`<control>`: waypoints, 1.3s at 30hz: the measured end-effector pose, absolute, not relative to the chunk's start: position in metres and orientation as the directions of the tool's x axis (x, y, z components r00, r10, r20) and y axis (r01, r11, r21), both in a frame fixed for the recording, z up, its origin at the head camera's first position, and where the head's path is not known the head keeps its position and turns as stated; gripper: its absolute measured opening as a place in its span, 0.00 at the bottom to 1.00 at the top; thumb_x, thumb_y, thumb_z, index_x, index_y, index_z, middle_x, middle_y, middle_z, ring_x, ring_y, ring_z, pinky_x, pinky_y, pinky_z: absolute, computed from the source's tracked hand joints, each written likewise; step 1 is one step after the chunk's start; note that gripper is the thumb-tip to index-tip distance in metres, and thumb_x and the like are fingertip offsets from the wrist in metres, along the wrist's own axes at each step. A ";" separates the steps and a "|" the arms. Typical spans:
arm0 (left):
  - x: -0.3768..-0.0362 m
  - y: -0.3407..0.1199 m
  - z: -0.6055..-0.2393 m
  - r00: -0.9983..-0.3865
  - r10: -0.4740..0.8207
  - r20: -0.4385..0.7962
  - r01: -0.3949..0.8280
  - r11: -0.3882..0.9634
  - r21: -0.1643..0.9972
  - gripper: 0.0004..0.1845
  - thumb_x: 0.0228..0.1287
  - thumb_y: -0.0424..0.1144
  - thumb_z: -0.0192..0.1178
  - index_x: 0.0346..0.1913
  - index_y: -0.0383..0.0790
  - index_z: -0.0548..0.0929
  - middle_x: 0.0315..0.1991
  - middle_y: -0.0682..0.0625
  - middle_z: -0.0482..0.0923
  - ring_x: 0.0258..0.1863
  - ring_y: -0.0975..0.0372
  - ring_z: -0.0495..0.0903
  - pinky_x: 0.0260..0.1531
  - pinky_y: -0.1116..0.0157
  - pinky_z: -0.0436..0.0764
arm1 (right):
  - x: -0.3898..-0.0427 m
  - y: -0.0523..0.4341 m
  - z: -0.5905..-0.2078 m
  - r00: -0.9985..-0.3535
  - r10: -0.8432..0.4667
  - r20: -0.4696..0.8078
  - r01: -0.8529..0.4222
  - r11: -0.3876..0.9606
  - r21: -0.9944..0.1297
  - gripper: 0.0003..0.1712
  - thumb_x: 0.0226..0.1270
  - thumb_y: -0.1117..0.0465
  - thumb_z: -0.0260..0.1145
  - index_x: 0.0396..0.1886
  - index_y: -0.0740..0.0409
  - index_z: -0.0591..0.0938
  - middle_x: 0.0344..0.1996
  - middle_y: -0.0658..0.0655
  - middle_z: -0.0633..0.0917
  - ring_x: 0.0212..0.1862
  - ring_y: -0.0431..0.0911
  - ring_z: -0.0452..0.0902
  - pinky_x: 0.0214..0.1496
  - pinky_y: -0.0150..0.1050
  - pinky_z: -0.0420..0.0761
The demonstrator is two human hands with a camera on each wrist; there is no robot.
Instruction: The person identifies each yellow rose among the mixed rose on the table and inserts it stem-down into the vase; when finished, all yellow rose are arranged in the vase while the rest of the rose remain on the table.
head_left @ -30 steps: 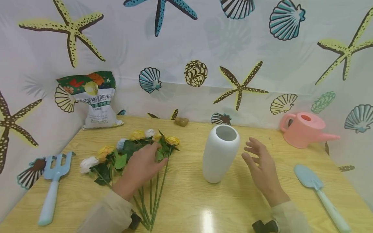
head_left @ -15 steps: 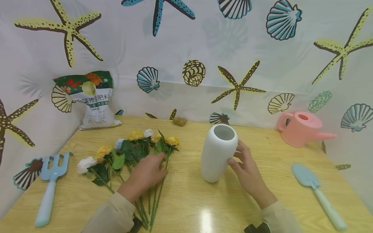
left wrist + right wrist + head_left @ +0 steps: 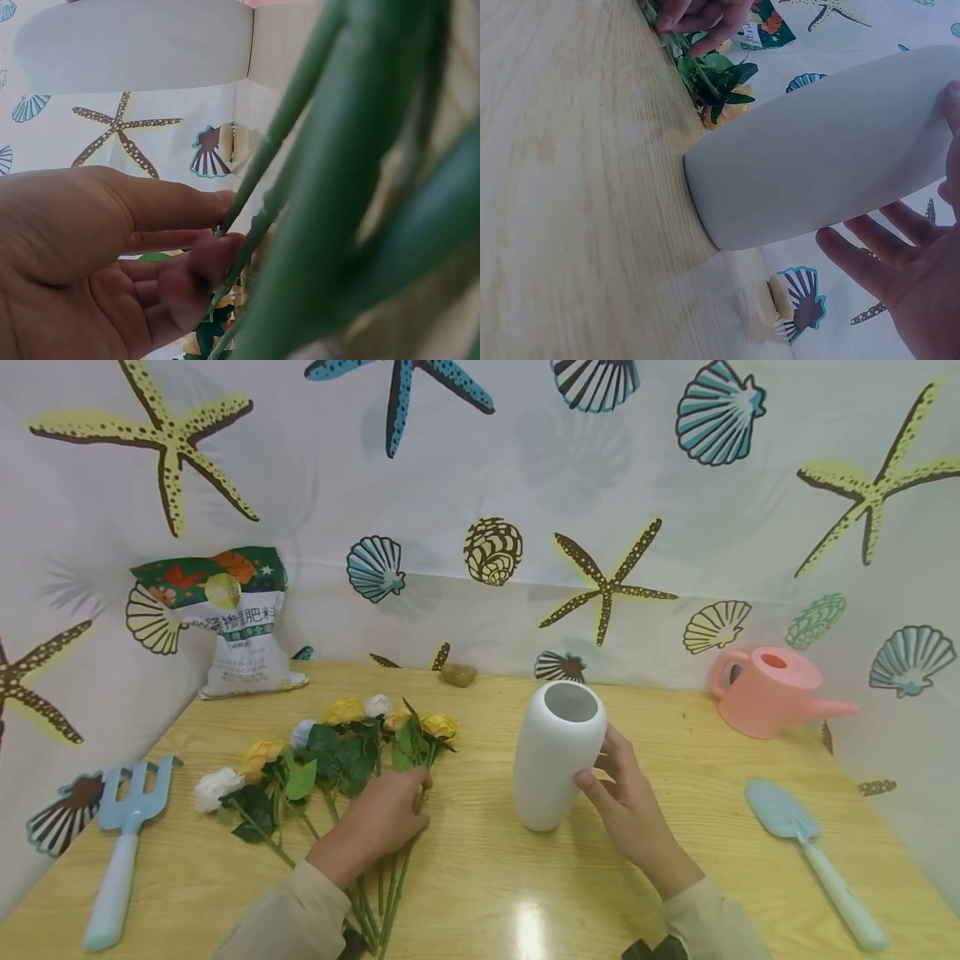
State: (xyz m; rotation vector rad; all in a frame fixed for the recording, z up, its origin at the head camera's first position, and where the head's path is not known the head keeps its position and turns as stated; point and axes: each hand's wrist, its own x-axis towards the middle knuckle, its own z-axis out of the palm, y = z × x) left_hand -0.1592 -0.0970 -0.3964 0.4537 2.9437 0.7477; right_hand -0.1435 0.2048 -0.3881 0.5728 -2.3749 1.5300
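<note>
Green stem (image 3: 277, 131) pinched in the left hand (image 3: 381, 814), best gently, nearer the desk's (image 3: 472, 885) left edge; right hand (image 3: 633, 818) half-encircles a vase (image 3: 551, 768).

Worktop (image 3: 465, 881), free room. Widest lane: bare wood between the flowers (image 3: 341, 760) and the upright vase (image 3: 551, 768), running from the near part to the far edge, where a stone (image 3: 457, 674) sits. Left hand (image 3: 378, 814), pinching a stem, bounds it. Right hand (image 3: 630, 818) touches the vase and obstructs its right flank; mouth accessible from above. Second lane: between right hand and trowel (image 3: 810, 856), the latter slanting near the right edge. Can (image 3: 772, 692) obstructs the far right corner, bag (image 3: 243, 643) the far left. Left edge: fork (image 3: 123, 843); its gap to the flowers narrows at the tines.
</note>
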 end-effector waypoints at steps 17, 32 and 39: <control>-0.150 -0.092 -0.353 -0.958 0.266 0.105 0.252 0.615 0.747 0.21 0.64 0.29 0.67 0.60 0.37 0.78 0.32 0.51 0.82 0.21 0.67 0.79 0.25 0.69 0.80 | -0.142 0.206 -0.391 -0.871 -0.168 0.461 -0.487 0.407 -0.773 0.34 0.74 0.67 0.61 0.77 0.56 0.61 0.65 0.56 0.76 0.57 0.27 0.74 0.53 0.32 0.84; -0.147 -0.073 -0.294 -0.786 -0.052 0.616 0.601 0.175 0.780 0.27 0.60 0.22 0.68 0.63 0.30 0.76 0.37 0.40 0.86 0.24 0.66 0.83 0.26 0.70 0.84 | -0.144 0.204 -0.391 -0.869 -0.144 0.473 -0.489 0.386 -0.782 0.35 0.73 0.68 0.63 0.76 0.54 0.63 0.61 0.51 0.79 0.55 0.28 0.77 0.51 0.31 0.84; -0.162 -0.054 -0.277 -0.667 -0.379 0.642 0.714 -0.079 0.695 0.23 0.60 0.21 0.67 0.59 0.28 0.75 0.34 0.52 0.86 0.24 0.68 0.84 0.26 0.69 0.85 | -0.144 0.202 -0.392 -0.876 -0.142 0.462 -0.477 0.399 -0.783 0.35 0.74 0.66 0.63 0.77 0.54 0.62 0.63 0.65 0.78 0.55 0.27 0.76 0.51 0.30 0.84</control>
